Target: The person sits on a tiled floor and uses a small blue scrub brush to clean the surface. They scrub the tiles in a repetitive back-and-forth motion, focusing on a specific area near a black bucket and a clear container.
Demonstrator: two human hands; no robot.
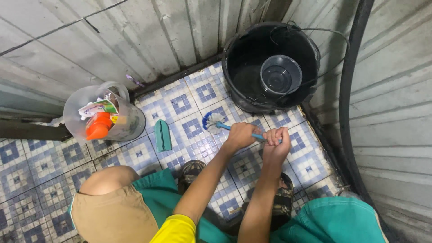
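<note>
You have a black bucket (270, 63) in the corner, a clear dipper (281, 74) floating inside. On the tiled floor (40, 175) to your left stands a clear jug (104, 118) stuffed with bottles, a green scrubber (162, 135) just beside it.

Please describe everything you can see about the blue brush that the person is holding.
The brush has a thin blue handle, seemingly plastic, and a round head of white and blue bristles. It lies nearly flat, its head pressed onto the blue-and-white tiled floor beside the black bucket. The left hand grips the handle's middle; the right hand closes around its far end.
</note>
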